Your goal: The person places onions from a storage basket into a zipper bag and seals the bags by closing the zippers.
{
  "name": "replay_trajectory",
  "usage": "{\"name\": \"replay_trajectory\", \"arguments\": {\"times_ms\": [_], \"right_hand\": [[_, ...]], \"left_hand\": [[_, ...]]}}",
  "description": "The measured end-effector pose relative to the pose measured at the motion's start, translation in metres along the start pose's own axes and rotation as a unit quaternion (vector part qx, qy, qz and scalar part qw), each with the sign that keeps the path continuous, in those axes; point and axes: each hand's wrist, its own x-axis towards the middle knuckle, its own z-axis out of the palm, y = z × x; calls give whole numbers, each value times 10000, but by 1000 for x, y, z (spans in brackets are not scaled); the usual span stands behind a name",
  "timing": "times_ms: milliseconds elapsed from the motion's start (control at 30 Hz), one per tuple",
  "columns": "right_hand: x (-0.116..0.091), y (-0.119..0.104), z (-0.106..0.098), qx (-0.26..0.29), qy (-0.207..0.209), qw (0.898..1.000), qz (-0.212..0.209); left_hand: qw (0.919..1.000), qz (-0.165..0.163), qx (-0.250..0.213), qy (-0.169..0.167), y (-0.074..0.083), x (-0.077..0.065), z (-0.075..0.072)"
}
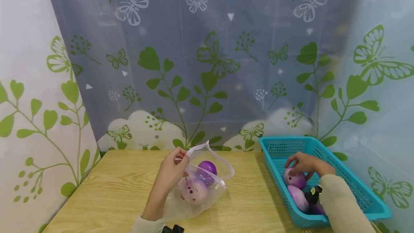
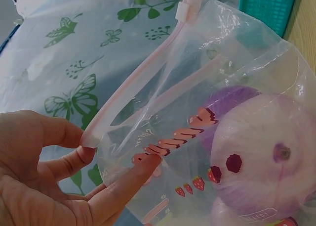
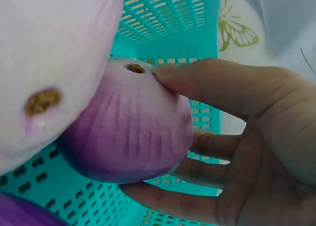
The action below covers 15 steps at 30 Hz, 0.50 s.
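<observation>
In the head view my left hand (image 1: 172, 168) pinches the rim of a clear zip bag (image 1: 207, 208) between thumb and fingers. The bag's mouth gapes, and its pink slider (image 2: 182, 11) shows in the left wrist view. Purple-and-white onions (image 2: 266, 152) lie inside, behind printed strawberries. At the right, my right hand (image 1: 305, 164) is down in a turquoise basket (image 1: 275, 186). Its thumb and fingers curl round an onion (image 3: 136, 127), with the thumb beside the brown end. A paler onion (image 3: 54, 63) lies right next to it.
Another purple onion (image 3: 24, 211) is low in the basket, partly hidden by the right arm in the head view. The wooden table (image 1: 113, 190) runs back to a patterned curtain (image 1: 181, 64), which also closes off both sides.
</observation>
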Motion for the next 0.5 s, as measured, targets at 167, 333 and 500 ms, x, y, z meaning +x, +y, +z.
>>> {"name": "replay_trajectory", "arguments": {"times_ms": [167,333,500], "right_hand": [[1,3,0,108,90,9999,-6],[-1,2,3,112,160,9998,52],[0,1,4,131,193,9997,26]], "left_hand": [[10000,17,7,17,1,-1,0],[10000,14,-1,5,2,-1,1],[10000,7,5,7,2,-1,1]]}}
